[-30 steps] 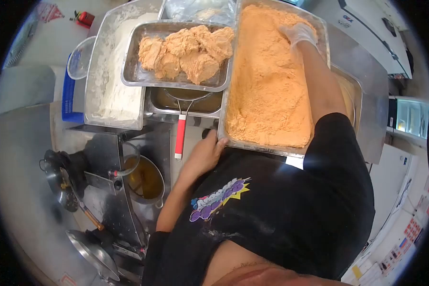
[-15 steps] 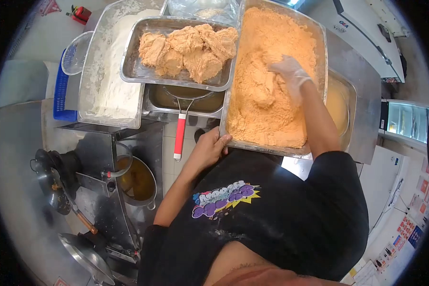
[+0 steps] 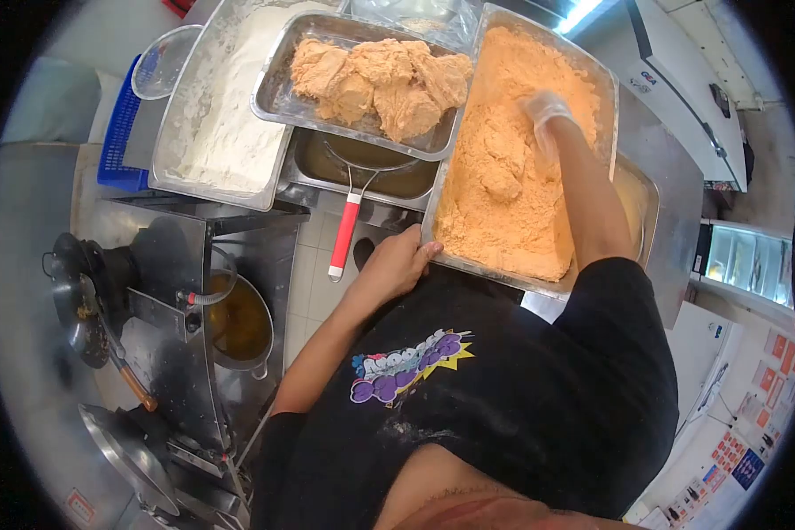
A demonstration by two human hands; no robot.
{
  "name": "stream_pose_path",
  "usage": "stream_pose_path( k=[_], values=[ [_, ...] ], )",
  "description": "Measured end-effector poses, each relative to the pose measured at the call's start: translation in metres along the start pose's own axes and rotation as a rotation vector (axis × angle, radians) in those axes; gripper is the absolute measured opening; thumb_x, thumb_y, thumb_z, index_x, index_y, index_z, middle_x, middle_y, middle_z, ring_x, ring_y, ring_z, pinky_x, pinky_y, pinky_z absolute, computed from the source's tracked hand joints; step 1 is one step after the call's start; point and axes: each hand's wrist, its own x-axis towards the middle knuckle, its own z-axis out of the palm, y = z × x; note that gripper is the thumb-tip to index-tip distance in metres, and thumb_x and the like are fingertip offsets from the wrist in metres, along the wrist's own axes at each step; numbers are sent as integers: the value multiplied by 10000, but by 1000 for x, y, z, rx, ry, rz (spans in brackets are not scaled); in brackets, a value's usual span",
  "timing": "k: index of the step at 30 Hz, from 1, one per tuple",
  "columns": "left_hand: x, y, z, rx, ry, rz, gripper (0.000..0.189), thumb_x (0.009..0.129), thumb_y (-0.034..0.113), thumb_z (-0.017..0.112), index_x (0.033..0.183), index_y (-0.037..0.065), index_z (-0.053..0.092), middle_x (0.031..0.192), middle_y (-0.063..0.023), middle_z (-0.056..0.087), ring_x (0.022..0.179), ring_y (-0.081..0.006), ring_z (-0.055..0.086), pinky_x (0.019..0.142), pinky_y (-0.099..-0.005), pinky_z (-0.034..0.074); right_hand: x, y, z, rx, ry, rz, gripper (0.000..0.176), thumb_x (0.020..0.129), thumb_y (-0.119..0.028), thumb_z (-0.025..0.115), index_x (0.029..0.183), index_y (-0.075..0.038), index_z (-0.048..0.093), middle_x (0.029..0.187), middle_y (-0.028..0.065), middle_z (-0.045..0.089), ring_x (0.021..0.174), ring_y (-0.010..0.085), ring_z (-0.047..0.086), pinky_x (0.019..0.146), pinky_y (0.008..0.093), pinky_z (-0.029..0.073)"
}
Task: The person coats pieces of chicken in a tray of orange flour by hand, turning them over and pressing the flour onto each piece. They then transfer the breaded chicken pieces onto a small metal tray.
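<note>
A long steel tray [image 3: 495, 274] sat toward the tabletop's right edge, filled with loose orange breading [image 3: 495, 225], heaped unevenly. A coated lump [image 3: 501, 181] lay half-buried near its middle.

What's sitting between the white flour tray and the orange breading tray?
Between white flour tray and orange breading tray, head view shows a smaller tray of breaded pieces over a liquid-filled pan with a red-handled skimmer.
</note>
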Motion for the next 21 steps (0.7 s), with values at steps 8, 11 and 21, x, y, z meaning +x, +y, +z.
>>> stream_pose_path(
  k=[8,11,21],
  values=[
    [0,5,-5,46,-9,-7,386,1064,345,575,965,-28,558,783,-203,703,824,-417,707,746,-503,513,-29,-8,-22,12,-70,-219,501,778,-296,774,1182,-8,702,1129,199,740,1055,317,706,898,411,542],
    [-1,6,-6,53,-14,-11,387,1062,347,577,969,-28,562,790,-209,704,835,-426,705,753,-508,510,-32,17,-35,500,-140,-153,477,816,-248,767,1225,-16,687,1193,153,732,1114,284,681,941,394,525],
    [1,6,-3,39,-10,-53,372,1054,339,585,983,-26,562,775,-194,703,846,-423,709,755,-512,506,-3,68,-5,912,86,106,492,924,-209,739,1368,-29,629,1291,147,684,1155,272,648,952,370,518]
  ],
)
